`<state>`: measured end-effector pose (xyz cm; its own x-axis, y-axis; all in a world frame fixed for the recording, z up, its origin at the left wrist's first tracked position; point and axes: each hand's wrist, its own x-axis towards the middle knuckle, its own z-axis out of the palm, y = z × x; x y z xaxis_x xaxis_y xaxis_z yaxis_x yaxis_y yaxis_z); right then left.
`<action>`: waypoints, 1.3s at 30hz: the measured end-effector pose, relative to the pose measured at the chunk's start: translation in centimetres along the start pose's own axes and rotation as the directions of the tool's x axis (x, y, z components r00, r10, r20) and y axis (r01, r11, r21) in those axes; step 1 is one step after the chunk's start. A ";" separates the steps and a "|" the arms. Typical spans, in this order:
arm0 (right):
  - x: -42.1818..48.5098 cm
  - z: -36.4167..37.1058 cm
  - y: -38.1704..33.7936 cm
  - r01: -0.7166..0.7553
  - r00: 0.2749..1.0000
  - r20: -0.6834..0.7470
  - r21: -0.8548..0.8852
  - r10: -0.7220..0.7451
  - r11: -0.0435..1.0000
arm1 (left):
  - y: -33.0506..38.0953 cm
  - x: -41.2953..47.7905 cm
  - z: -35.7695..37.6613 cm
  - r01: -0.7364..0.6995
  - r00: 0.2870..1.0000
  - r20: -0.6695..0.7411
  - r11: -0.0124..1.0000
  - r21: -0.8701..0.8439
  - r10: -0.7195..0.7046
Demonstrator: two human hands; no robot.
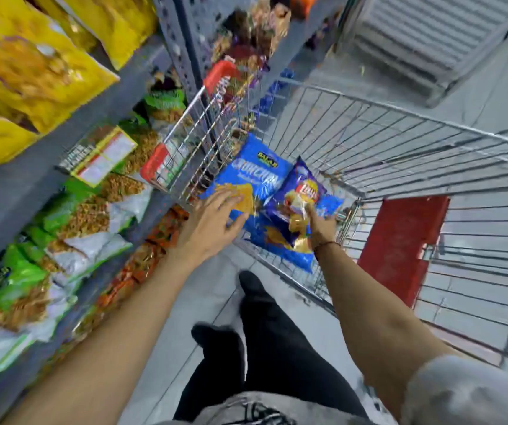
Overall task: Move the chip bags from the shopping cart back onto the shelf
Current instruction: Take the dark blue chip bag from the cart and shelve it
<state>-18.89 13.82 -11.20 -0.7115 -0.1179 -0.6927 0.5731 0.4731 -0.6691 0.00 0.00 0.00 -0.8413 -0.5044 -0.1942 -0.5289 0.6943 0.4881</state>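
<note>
Grey metal shelving [142,72] runs down the left of the frame, stocked with yellow snack bags [31,65] at the upper left and green-and-white packets [71,216] lower down. At centre stands the wire shopping cart [369,142], with a red panel [399,246] at its right. In its basket lie at least two chip bags: a light blue bag [258,176] and, overlapping it on the right, a dark blue Lay's bag [301,194]; more blue packaging shows beneath them, but blur hides how many bags that is.

The left hand [212,228] reaches in with fingers spread wide, holding nothing, its fingertips at the lower edge of the light blue bag. The right hand [320,225] is pressed against the lower part of the Lay's bag; whether its fingers have closed on it cannot be told, as the back of the hand hides them.

Risks from here: a pinch on the slick film near one corner could slip as the bag is lifted. Lifting both overlapping bags together could drag one against the cart's wire side and drop it. Squeezing hard would crush the chips.
</note>
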 end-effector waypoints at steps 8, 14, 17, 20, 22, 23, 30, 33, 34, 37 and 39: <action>2.6 0.9 2.1 -0.340 0.919 0.276 0.193 0.282 0.920 | -0.5 0.3 1.1 0.041 0.997 -0.069 0.993 0.113 -0.034; 2.4 3.5 0.3 -0.328 0.892 0.400 0.247 0.213 0.912 | -0.2 0.2 1.0 0.034 0.992 -0.125 0.993 0.113 -0.020; 2.2 4.7 -0.3 -0.328 0.911 0.357 0.317 0.209 0.890 | -0.1 0.0 1.0 0.029 0.992 -0.124 0.994 0.103 -0.016; 1.8 5.0 -1.0 -0.327 0.918 0.355 0.417 0.179 0.848 | 0.1 0.0 0.8 0.033 0.993 -0.115 0.994 0.101 -0.021; 1.4 4.7 -1.4 -0.308 0.926 0.340 0.434 0.162 0.847 | 0.2 -0.1 0.8 0.032 0.992 -0.121 0.994 0.101 -0.019; 1.1 4.4 -1.6 -0.297 0.931 0.330 0.430 0.158 0.853 | 0.2 -0.1 0.8 0.031 0.992 -0.123 0.994 0.102 -0.019; -1.2 1.9 -3.7 -0.166 0.901 0.433 0.420 -0.036 0.892 | 0.2 0.2 0.0 0.028 0.999 -0.048 0.991 0.132 -0.022; -3.2 1.3 -6.4 -0.027 0.893 0.423 0.393 -0.154 0.919 | 0.3 0.0 -1.9 0.020 0.995 -0.100 0.996 0.085 -0.012; -4.1 1.3 -7.6 0.011 0.879 0.432 0.401 -0.200 0.916 | 0.3 -0.1 -2.8 0.025 0.989 -0.147 0.997 0.069 -0.014; -7.7 1.3 -11.9 0.173 0.814 0.459 0.396 -0.357 0.902 | 0.4 -0.9 -6.3 0.032 0.958 -0.287 0.998 0.049 -0.017; -10.8 1.9 -14.9 0.266 0.753 0.478 0.406 -0.452 0.874 | 0.5 -1.9 -9.4 0.038 0.919 -0.394 0.999 0.022 -0.026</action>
<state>-19.00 6.38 5.77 -0.6003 -0.7202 -0.3479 0.4766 0.0272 -0.8787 2.38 -3.53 8.65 -0.7152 -0.6838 0.1446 -0.5625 0.6859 0.4617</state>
